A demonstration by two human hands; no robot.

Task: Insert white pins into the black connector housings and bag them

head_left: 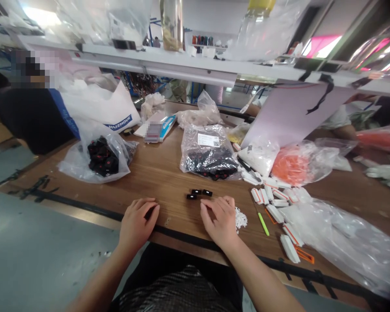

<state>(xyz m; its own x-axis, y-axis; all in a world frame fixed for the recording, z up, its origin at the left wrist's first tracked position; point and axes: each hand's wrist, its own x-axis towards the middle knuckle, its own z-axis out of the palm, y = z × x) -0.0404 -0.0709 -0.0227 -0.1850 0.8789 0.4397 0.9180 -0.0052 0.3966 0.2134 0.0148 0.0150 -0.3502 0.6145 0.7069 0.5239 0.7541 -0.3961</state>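
Observation:
My left hand (138, 221) rests at the table's front edge, fingers loosely bent and thumb apart, with nothing visible in it. Farther right, my right hand (220, 220) lies on the tabletop with its fingers relaxed and apart, holding nothing that I can see. Just beyond its fingertips are three small black pieces with white marks, among them one black piece (207, 193) at the right. A heap of tiny white parts (241, 219) touches or lies close beside my right hand. To the right of the heap is a tool with a bright green handle (263, 224).
An open bag of black parts (103, 158) stands left; a labelled clear bag (208, 151) lies ahead. White pieces (289, 248) with orange frames, a bag of orange parts (290, 167) and a large plastic bag (347, 242) crowd the right. A shelf (195, 65) spans above. A person sits at left.

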